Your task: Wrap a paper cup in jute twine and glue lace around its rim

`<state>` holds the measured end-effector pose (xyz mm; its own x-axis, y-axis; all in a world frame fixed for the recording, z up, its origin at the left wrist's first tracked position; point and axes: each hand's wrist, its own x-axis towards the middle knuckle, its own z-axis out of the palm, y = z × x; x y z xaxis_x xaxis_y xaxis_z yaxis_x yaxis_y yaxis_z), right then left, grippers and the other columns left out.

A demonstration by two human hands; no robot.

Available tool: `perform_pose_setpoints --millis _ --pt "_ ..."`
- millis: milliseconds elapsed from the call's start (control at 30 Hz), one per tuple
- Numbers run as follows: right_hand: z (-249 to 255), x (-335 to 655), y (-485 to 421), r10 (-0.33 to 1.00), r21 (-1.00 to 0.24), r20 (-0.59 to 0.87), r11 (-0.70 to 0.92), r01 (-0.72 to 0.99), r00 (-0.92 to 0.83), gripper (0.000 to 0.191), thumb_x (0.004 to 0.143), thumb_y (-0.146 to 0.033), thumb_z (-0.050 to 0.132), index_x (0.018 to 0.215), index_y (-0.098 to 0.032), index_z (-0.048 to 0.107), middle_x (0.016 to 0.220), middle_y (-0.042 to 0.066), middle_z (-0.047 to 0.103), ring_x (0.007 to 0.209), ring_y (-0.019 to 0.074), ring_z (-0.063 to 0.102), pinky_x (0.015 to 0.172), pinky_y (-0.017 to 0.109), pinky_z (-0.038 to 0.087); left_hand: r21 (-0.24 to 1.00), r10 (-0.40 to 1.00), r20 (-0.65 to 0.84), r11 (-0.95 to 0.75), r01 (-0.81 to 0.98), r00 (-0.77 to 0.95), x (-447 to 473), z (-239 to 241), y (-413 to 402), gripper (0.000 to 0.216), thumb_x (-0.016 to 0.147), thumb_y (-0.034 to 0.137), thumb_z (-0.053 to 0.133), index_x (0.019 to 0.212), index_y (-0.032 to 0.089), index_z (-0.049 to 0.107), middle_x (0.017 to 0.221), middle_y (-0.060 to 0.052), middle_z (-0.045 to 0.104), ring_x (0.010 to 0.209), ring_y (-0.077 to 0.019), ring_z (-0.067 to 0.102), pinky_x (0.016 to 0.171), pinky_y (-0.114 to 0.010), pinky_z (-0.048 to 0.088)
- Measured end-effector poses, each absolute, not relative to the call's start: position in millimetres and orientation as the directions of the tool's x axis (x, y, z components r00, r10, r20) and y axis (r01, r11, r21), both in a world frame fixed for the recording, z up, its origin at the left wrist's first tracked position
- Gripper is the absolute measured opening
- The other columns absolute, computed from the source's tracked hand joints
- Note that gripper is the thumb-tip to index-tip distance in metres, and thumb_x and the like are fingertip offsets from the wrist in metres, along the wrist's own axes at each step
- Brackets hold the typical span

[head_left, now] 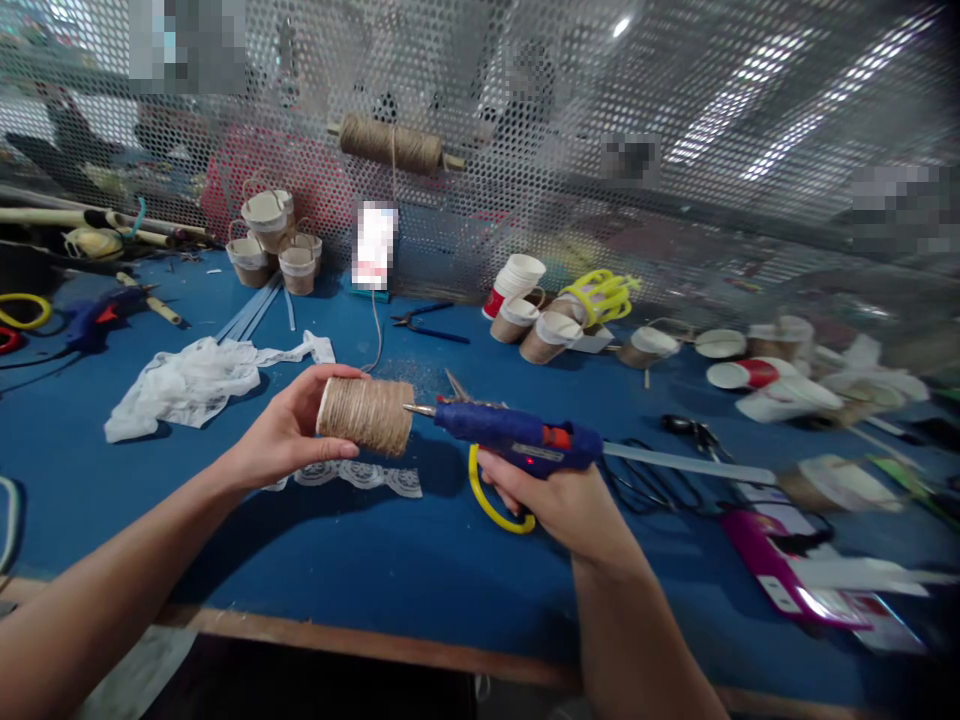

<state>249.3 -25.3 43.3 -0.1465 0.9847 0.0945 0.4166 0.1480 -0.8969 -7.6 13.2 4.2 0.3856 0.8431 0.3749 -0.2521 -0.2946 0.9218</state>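
My left hand point(289, 430) is closed around a twine-wrapped cup point(367, 414), held on its side above the blue table point(360, 560). A blue glue gun point(517, 438) with a yellow trigger is gripped in my right hand point(559, 500). Its metal nozzle points left and touches or nearly touches the cup's right end. A glue stick pokes out of the gun's back. Under the cup a strip of white lace point(360, 476) lies flat. From the cup a thread of twine runs up to a twine spool point(390, 145) on the mesh panel.
Several wrapped cups point(274, 245) stand at the back left, paper cups point(525, 310) at the back middle and right. White fabric point(187, 385), blue pliers point(424, 322), black scissors point(694, 432), a second glue gun point(97, 315) and a pink tool point(772, 570) lie on the table. A perforated mesh panel point(675, 150) walls the back.
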Motion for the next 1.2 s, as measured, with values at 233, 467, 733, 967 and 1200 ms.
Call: perform_pose_setpoints --millis 233,467,733,967,1200 --pt "47.5 249.4 -25.6 0.975 -0.877 0.107 0.184 0.444 -0.193 0.019 0.073 -0.029 0.059 0.058 -0.018 0.053 0.039 -0.006 0.045 0.036 0.0069 0.041 0.036 0.021 0.038 0.921 0.852 0.378 -0.303 -0.246 0.362 -8.2 2.9 13.8 0.056 0.062 0.01 0.076 0.11 0.025 0.051 0.116 -0.006 0.055 0.097 -0.0187 0.057 0.078 -0.027 0.049" --pt "43.6 250.6 -22.9 0.98 -0.866 0.153 0.196 0.46 -0.129 0.026 0.077 -0.032 0.059 0.056 -0.019 0.051 0.041 -0.005 0.046 0.037 0.0082 0.042 0.04 0.024 0.038 0.932 0.855 0.344 -0.262 -0.249 0.387 -6.4 7.5 10.6 0.055 0.063 0.009 0.075 0.11 0.025 0.052 0.116 -0.006 0.055 0.097 -0.0183 0.056 0.078 -0.027 0.049" --pt "46.1 249.6 -27.4 0.978 -0.886 0.118 0.181 0.427 -0.169 0.021 0.074 -0.03 0.06 0.058 -0.02 0.053 0.04 -0.006 0.045 0.038 0.0084 0.042 0.039 0.024 0.038 0.929 0.878 0.336 -0.249 -0.274 0.341 -7.2 3.3 13.2 0.056 0.06 0.009 0.077 0.108 0.025 0.053 0.114 -0.004 0.055 0.092 -0.0164 0.057 0.075 -0.024 0.05" --pt "48.1 244.8 -27.7 0.99 -0.892 0.111 0.137 0.431 -0.085 0.025 0.076 -0.033 0.06 0.056 -0.018 0.053 0.041 -0.005 0.046 0.037 0.008 0.042 0.04 0.024 0.037 0.925 0.861 0.348 -0.252 -0.284 0.37 -6.3 4.7 11.9 0.055 0.061 0.01 0.076 0.108 0.025 0.053 0.113 -0.004 0.055 0.092 -0.0166 0.057 0.075 -0.024 0.05" --pt "44.2 245.5 -25.4 0.986 -0.896 0.096 0.144 0.42 -0.134 0.025 0.075 -0.035 0.061 0.057 -0.018 0.053 0.04 -0.005 0.046 0.036 0.0075 0.042 0.039 0.022 0.039 0.932 0.876 0.311 -0.206 -0.298 0.368 -5.2 3.6 11.5 0.054 0.06 0.011 0.077 0.107 0.025 0.054 0.105 -0.002 0.057 0.086 -0.0137 0.058 0.071 -0.021 0.049"
